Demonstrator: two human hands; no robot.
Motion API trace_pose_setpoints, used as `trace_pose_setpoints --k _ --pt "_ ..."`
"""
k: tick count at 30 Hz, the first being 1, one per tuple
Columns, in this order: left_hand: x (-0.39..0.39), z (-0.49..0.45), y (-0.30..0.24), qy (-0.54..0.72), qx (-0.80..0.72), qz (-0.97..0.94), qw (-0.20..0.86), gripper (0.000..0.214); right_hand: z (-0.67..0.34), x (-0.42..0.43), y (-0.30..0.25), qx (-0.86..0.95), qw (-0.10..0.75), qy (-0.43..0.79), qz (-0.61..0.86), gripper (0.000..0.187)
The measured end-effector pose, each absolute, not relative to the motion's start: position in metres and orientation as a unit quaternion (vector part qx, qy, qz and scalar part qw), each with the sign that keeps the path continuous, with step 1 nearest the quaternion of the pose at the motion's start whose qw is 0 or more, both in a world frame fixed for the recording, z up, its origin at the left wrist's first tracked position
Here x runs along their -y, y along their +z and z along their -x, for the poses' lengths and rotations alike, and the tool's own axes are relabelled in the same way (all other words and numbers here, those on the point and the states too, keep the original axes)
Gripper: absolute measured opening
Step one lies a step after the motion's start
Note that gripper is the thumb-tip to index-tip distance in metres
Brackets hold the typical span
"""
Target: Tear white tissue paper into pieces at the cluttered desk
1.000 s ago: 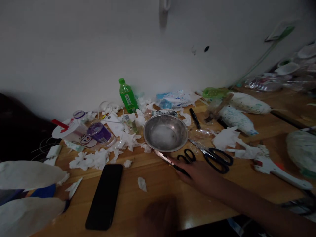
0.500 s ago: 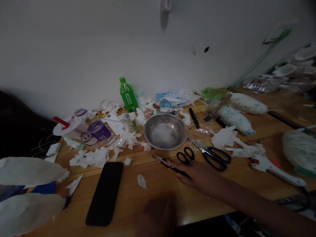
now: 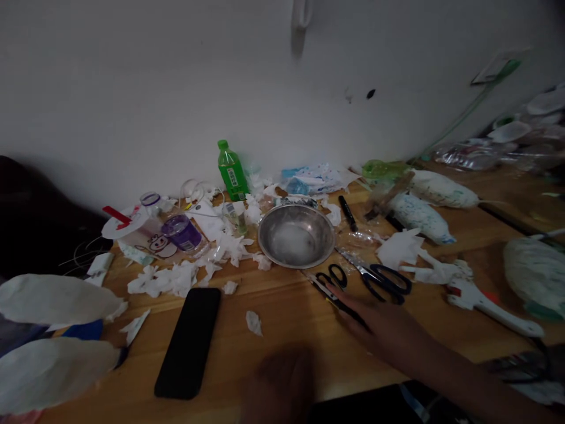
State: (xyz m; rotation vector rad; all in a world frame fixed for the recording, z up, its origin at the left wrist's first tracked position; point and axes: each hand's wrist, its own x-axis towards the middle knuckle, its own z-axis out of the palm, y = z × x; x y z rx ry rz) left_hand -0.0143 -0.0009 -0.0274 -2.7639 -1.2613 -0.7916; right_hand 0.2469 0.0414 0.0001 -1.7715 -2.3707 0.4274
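Observation:
My right hand (image 3: 375, 321) reaches in from the lower right, low over the wooden table, its fingers closed along a black-handled utility knife (image 3: 333, 299) with a touch of yellow. The knife's silver end points toward a steel bowl (image 3: 268, 252) holding cloudy white liquid. Just beyond the knife lie small black scissors (image 3: 324, 280), with larger dark-handled scissors (image 3: 388, 282) to their right. My left hand (image 3: 280, 380) is dark and smeared near the front table edge; its fingers cannot be made out. A black phone (image 3: 189, 344) lies to its left.
Torn white paper (image 3: 174, 278) litters the left side. A green bottle (image 3: 232, 176), a purple-labelled cup (image 3: 180, 234) and a paper tub (image 3: 136, 232) stand behind. Right are a black marker (image 3: 347, 213), white wrapped shapes (image 3: 421, 218) and a white glue gun (image 3: 489, 306). White padded shapes (image 3: 57, 300) lie left.
My right hand has moved to the right with the utility knife, away from the middle of the table. My left hand stays near the front edge. The view has shifted slightly.

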Motion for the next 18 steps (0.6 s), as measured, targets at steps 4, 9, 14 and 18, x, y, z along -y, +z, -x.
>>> trace_pose_setpoints --k 4,9,14,18 --pt "0.002 0.016 -0.035 -0.232 0.4 0.887 0.0 0.029 -0.239 -0.032 -0.005 0.787 0.039 0.207 0.58 0.057" --pt "0.001 0.013 -0.044 -0.28 0.407 0.869 0.034 0.037 -0.235 -0.019 -0.002 0.796 0.049 0.271 0.539 0.063" --pt "0.0 0.016 -0.031 -0.235 0.394 0.889 0.012 0.03 -0.245 -0.021 -0.007 0.751 0.028 0.25 0.61 0.059" --pt "0.004 0.022 -0.035 -0.231 0.4 0.886 -0.022 0.029 -0.246 -0.012 0.001 0.752 0.09 0.361 0.544 0.054"
